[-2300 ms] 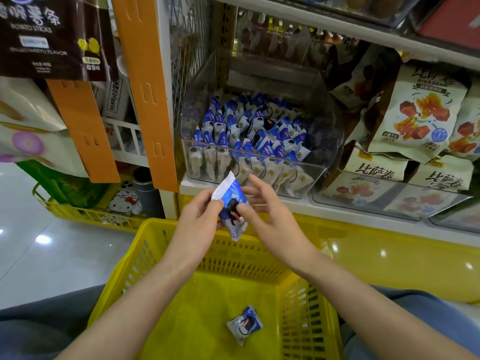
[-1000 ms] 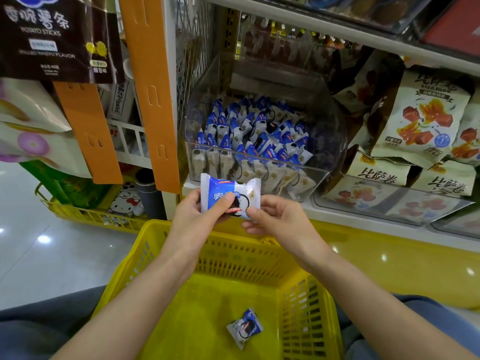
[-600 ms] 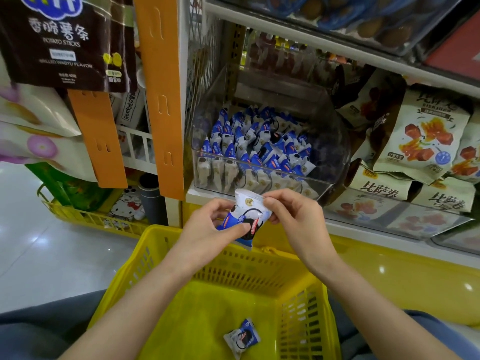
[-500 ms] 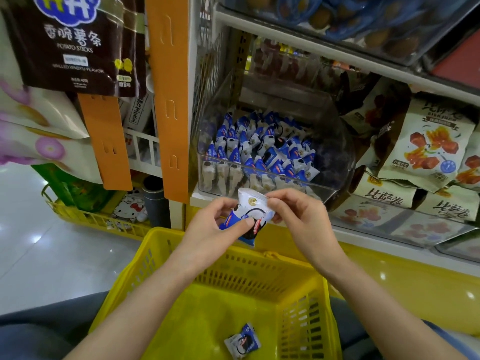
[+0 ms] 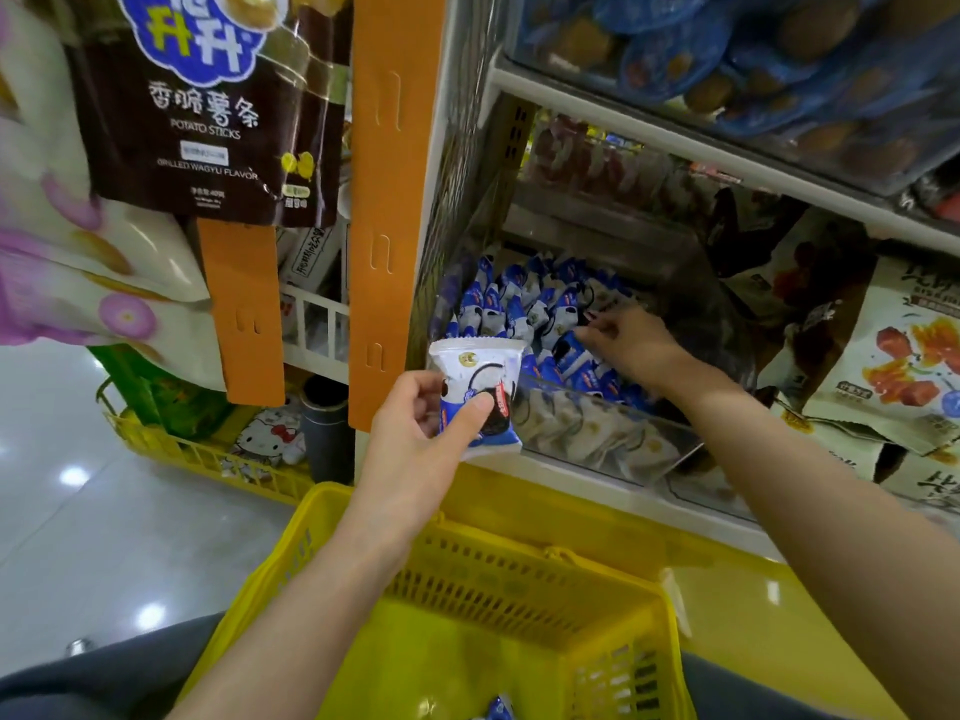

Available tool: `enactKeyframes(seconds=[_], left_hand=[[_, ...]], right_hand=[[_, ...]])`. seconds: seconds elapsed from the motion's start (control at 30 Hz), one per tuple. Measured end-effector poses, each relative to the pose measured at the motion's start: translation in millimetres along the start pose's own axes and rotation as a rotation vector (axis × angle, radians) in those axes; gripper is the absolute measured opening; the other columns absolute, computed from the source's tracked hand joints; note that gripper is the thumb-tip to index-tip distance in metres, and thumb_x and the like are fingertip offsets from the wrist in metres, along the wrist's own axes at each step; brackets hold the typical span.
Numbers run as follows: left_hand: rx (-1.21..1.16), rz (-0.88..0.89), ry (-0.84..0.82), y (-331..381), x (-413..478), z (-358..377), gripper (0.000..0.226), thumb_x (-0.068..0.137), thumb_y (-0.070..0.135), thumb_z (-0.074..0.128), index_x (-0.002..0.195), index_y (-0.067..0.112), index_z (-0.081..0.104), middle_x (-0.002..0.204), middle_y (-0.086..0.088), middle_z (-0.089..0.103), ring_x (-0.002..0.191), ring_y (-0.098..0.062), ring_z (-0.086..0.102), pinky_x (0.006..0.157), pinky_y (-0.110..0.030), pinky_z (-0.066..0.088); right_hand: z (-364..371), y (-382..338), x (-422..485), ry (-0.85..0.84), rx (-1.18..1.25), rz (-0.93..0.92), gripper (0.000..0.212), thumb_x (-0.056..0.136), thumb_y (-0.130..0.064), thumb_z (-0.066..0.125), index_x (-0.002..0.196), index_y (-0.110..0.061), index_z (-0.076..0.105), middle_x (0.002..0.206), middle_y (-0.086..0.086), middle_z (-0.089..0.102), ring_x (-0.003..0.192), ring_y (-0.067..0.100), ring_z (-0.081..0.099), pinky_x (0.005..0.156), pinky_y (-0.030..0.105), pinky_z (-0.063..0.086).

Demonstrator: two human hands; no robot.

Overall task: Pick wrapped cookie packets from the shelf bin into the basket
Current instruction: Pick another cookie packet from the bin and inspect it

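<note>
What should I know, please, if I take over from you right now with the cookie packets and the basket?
Left hand holds one packet in front of the bin, above the basket's far rim; not yet dropped in.
Right hand is inside the bin, fingers on the stocked packets; whether it grips one is unclear.
Done: another packet lies in the basket.
Left: drop the held one, then pick more.

A shop, shown by shelves [image 5: 649,135] of packaged snack bags [image 5: 904,356], a hanging potato-stick bag [image 5: 208,122], and a yellow shopping basket [image 5: 493,584].
</note>
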State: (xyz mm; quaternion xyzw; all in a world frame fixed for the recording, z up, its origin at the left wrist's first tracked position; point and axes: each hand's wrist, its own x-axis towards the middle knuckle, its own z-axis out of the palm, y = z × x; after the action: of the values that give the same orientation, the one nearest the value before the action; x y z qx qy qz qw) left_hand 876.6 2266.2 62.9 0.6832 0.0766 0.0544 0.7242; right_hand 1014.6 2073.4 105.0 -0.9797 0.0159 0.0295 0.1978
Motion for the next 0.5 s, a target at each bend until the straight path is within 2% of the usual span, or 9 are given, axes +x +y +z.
enactKeyframes(seconds=[0.07, 0.2, 0.3, 0.33, 0.4, 0.43, 0.5], left_hand=[[-0.009, -0.002, 0.006, 1, 2, -1, 0.043, 0.08, 0.032, 0.065, 0.118, 0.018, 0.052, 0.113, 0.002, 0.061, 0.106, -0.009, 0.058, 0.087, -0.021, 0.048], [-0.029, 0.01, 0.011, 2, 4, -1, 0.042, 0.079, 0.032, 0.065, 0.117, 0.018, 0.052, 0.112, 0.004, 0.062, 0.104, -0.006, 0.058, 0.08, -0.016, 0.048], [-0.054, 0.004, 0.011, 2, 4, -1, 0.04, 0.081, 0.029, 0.064, 0.117, 0.018, 0.051, 0.112, 0.005, 0.062, 0.102, -0.004, 0.059, 0.076, -0.012, 0.05], [-0.062, 0.002, 0.011, 2, 3, -1, 0.038, 0.083, 0.029, 0.063, 0.117, 0.019, 0.052, 0.112, 0.005, 0.062, 0.101, -0.003, 0.059, 0.073, -0.009, 0.05], [-0.081, -0.006, 0.013, 4, 2, 0, 0.033, 0.085, 0.027, 0.062, 0.116, 0.019, 0.052, 0.11, 0.006, 0.063, 0.099, -0.001, 0.06, 0.067, -0.004, 0.047], [-0.099, -0.014, 0.011, 5, 1, 0, 0.031, 0.085, 0.027, 0.061, 0.114, 0.019, 0.053, 0.109, 0.006, 0.063, 0.098, -0.001, 0.06, 0.066, -0.005, 0.047], [-0.137, -0.039, 0.001, 6, 1, 1, 0.028, 0.086, 0.025, 0.06, 0.113, 0.02, 0.053, 0.109, 0.005, 0.063, 0.1, -0.004, 0.06, 0.073, -0.014, 0.05]], right_hand=[[0, -3, 6, -0.06, -0.031, 0.032, 0.042, 0.092, -0.035, 0.053, 0.106, 0.003, 0.065, 0.097, 0.019, 0.065, 0.086, 0.026, 0.059, 0.07, 0.028, 0.039], [-3, -11, 11, -0.118, -0.037, 0.079, 0.031, 0.087, -0.029, 0.063, 0.101, -0.002, 0.067, 0.1, 0.016, 0.065, 0.081, 0.021, 0.055, 0.08, 0.033, 0.045], [-7, -14, 10, -0.15, -0.007, 0.08, 0.02, 0.087, -0.023, 0.062, 0.075, -0.008, 0.061, 0.083, 0.013, 0.06, 0.071, 0.017, 0.053, 0.084, 0.037, 0.049], [-7, -14, 11, -0.141, 0.011, 0.072, 0.021, 0.088, -0.021, 0.06, 0.072, -0.008, 0.059, 0.085, 0.015, 0.061, 0.071, 0.017, 0.053, 0.085, 0.037, 0.049], [-6, -14, 10, -0.085, 0.046, 0.055, 0.019, 0.09, -0.016, 0.057, 0.087, 0.0, 0.065, 0.101, 0.02, 0.066, 0.078, 0.019, 0.055, 0.087, 0.038, 0.049], [-5, -13, 10, -0.044, 0.069, 0.052, 0.021, 0.091, -0.015, 0.055, 0.096, 0.002, 0.066, 0.107, 0.019, 0.065, 0.081, 0.019, 0.057, 0.087, 0.037, 0.05], [-4, -10, 11, 0.068, 0.119, 0.047, 0.02, 0.092, -0.013, 0.052, 0.101, -0.001, 0.065, 0.109, 0.014, 0.066, 0.087, 0.021, 0.061, 0.083, 0.035, 0.05]])
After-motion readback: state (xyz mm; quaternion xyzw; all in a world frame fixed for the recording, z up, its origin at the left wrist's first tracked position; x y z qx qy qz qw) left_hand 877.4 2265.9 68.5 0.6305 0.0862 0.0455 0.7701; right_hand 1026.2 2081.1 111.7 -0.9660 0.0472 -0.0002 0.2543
